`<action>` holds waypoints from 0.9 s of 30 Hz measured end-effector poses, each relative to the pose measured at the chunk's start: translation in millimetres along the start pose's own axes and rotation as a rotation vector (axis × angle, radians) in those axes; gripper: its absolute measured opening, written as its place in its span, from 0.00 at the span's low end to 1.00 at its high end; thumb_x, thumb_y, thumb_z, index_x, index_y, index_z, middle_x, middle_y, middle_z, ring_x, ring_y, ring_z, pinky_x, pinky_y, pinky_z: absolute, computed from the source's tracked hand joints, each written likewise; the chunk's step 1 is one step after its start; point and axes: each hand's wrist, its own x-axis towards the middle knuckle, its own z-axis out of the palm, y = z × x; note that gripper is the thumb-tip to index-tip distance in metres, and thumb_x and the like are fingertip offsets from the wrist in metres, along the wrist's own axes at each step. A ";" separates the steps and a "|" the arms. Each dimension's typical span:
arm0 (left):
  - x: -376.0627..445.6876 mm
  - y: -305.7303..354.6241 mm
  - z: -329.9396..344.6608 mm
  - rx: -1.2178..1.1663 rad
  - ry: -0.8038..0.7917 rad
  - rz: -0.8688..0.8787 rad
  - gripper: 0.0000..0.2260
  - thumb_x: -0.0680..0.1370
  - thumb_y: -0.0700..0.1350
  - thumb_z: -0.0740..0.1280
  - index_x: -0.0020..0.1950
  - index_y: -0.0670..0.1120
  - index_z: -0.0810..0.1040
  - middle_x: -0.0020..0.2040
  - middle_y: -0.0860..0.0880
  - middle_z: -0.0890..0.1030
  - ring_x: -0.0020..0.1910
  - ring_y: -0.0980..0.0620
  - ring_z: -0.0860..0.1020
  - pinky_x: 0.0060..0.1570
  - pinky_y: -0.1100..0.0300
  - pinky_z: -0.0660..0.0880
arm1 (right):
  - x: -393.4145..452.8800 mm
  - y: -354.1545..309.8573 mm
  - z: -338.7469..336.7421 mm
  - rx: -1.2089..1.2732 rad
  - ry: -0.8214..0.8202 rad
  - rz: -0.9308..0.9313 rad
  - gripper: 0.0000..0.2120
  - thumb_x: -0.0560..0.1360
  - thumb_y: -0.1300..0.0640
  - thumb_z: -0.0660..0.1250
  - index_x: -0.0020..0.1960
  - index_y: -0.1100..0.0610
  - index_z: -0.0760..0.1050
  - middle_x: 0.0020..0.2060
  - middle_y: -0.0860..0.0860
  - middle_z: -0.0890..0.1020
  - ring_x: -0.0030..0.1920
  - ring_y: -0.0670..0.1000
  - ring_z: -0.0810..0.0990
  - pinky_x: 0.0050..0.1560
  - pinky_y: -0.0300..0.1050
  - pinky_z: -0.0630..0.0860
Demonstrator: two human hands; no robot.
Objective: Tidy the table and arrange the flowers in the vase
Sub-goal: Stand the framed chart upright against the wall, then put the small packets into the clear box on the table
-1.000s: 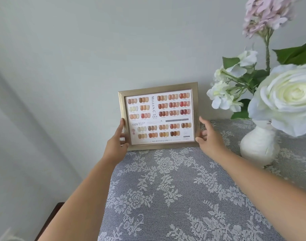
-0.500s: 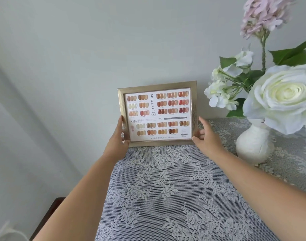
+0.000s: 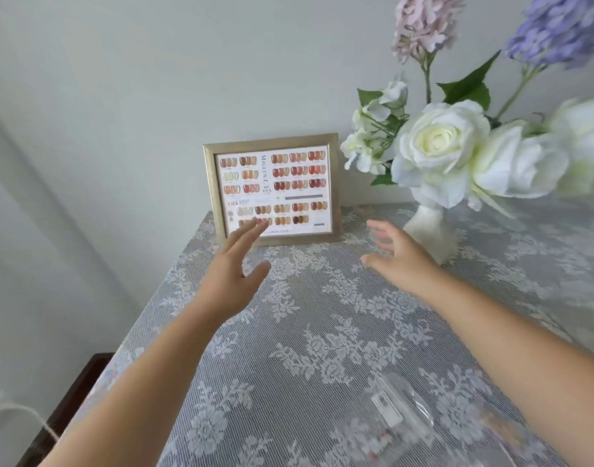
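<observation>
A gold picture frame (image 3: 272, 143) with a nail colour chart stands upright at the back left of the table, against the wall. Neither hand touches it. My left hand (image 3: 233, 274) hovers in front of its lower left corner with straight, spread fingers. My right hand (image 3: 395, 254) hovers to the right of the frame, fingers relaxed, just left of the white vase (image 3: 430, 230). The vase holds white roses (image 3: 437, 143), a pink hydrangea (image 3: 420, 21) and a blue hydrangea (image 3: 558, 25).
A grey lace tablecloth (image 3: 322, 332) covers the table. A clear plastic bag (image 3: 400, 419) with small items lies near the front right, beside my right forearm. A dark piece of furniture (image 3: 76, 392) and a white cord (image 3: 16, 416) sit low on the left.
Both hands have let go of the frame and pulled back toward me with fingers spread. The frame now stands by itself. The view has dropped and widened, showing the plastic bag.
</observation>
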 end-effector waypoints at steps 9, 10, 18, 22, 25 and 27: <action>-81.5 96.2 46.3 -0.045 -0.291 0.098 0.25 0.78 0.52 0.66 0.74 0.62 0.63 0.63 0.60 0.75 0.60 0.61 0.75 0.56 0.58 0.75 | -123.1 19.5 -51.5 -0.116 -0.119 -0.010 0.24 0.62 0.33 0.66 0.58 0.28 0.70 0.67 0.42 0.72 0.67 0.43 0.70 0.68 0.54 0.67; -90.5 104.0 51.0 -0.009 -0.320 0.111 0.25 0.78 0.53 0.66 0.74 0.62 0.62 0.62 0.59 0.75 0.58 0.60 0.76 0.55 0.56 0.76 | -134.7 23.5 -57.6 -0.152 -0.103 -0.016 0.23 0.64 0.34 0.67 0.59 0.29 0.70 0.66 0.40 0.72 0.66 0.43 0.70 0.67 0.52 0.68; -140.4 140.8 77.4 0.198 -0.416 0.040 0.36 0.73 0.71 0.57 0.76 0.64 0.46 0.68 0.56 0.74 0.63 0.50 0.72 0.59 0.47 0.74 | -211.0 47.3 -91.3 -0.313 0.011 0.037 0.20 0.74 0.46 0.68 0.65 0.37 0.70 0.66 0.43 0.71 0.59 0.41 0.68 0.58 0.42 0.62; -154.7 148.1 81.6 0.182 -0.356 -0.007 0.40 0.70 0.70 0.62 0.76 0.64 0.44 0.68 0.57 0.74 0.63 0.50 0.69 0.57 0.50 0.73 | -246.5 61.2 -107.7 -0.373 0.103 0.176 0.22 0.74 0.44 0.67 0.67 0.41 0.70 0.66 0.47 0.72 0.52 0.46 0.71 0.52 0.44 0.65; -166.4 159.9 89.1 0.104 -0.296 -0.035 0.39 0.71 0.65 0.67 0.76 0.64 0.48 0.61 0.57 0.75 0.61 0.52 0.71 0.58 0.52 0.72 | -278.4 76.6 -115.3 -0.441 0.129 0.277 0.25 0.73 0.41 0.67 0.69 0.44 0.69 0.66 0.49 0.73 0.60 0.52 0.71 0.57 0.49 0.67; -169.6 160.2 90.3 0.040 -0.223 -0.060 0.37 0.72 0.60 0.71 0.74 0.65 0.52 0.55 0.60 0.73 0.53 0.58 0.74 0.51 0.62 0.72 | -284.5 79.2 -112.1 -0.434 0.127 0.272 0.26 0.73 0.42 0.68 0.69 0.44 0.69 0.67 0.48 0.71 0.66 0.52 0.68 0.59 0.49 0.65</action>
